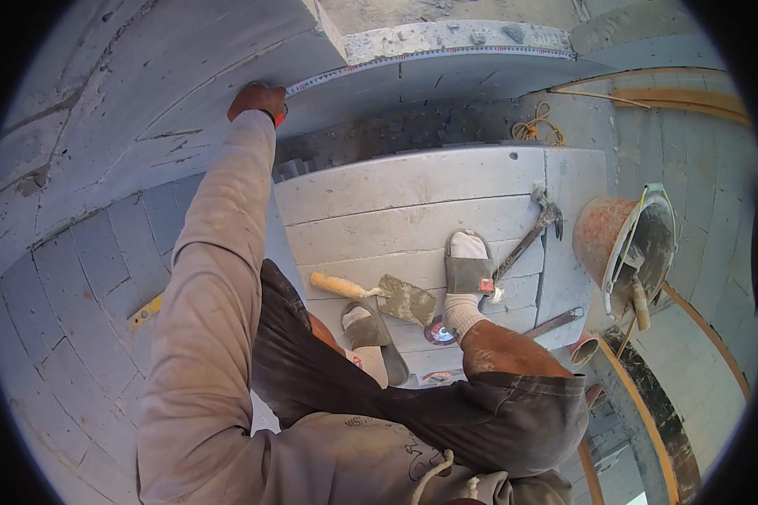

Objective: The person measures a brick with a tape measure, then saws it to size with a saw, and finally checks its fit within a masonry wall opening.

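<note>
My left hand is closed around the red case of a tape measure at the grey block wall, upper left of centre. From it the white tape blade runs right along the edge of the opening, below a rough pale ledge. The far end of the blade lies near the ledge's right end. My right hand is out of view. A trowel with a wooden handle and a claw hammer lie on the block platform by my feet.
At the right a mortar-stained bucket holds a wooden-handled tool. A yellow rope coil lies beyond the platform's far edge. Wooden strips and a dark board stand lower right. A yellow level is at the left.
</note>
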The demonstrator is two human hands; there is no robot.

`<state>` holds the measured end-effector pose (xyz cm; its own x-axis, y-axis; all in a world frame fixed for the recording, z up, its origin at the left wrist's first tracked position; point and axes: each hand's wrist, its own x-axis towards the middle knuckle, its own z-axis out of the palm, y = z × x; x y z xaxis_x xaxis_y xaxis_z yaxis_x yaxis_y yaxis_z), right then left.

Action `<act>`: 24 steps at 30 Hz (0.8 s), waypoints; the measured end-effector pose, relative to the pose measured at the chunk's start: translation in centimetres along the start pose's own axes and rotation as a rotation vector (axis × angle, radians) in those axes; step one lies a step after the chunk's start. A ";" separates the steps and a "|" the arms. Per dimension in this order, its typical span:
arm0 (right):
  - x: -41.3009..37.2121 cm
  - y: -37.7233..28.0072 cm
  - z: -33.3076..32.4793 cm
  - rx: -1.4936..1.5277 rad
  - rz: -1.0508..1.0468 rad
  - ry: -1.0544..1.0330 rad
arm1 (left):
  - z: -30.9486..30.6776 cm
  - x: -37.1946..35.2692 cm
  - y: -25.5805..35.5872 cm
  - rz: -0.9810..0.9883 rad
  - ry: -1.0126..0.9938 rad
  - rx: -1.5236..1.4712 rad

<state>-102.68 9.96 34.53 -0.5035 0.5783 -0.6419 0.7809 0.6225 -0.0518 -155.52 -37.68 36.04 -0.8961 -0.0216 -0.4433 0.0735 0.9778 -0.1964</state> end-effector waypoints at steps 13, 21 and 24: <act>-7.4 -2.4 -9.8 -0.092 0.021 -0.122 | -0.7 -0.6 0.3 -0.204 -0.086 -0.279; -8.2 -5.1 -15.5 -0.108 -0.061 -0.144 | -1.1 -1.3 0.7 -0.253 0.045 -0.319; -8.9 -9.9 -20.4 -0.011 -0.094 -0.177 | -0.9 -1.1 0.6 -0.250 -0.016 -0.346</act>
<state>-113.43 9.41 56.37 -0.5004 0.4157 -0.7595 0.7287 0.6759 -0.1101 -154.89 -36.89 37.17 -0.8607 -0.2677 -0.4330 -0.2988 0.9543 0.0041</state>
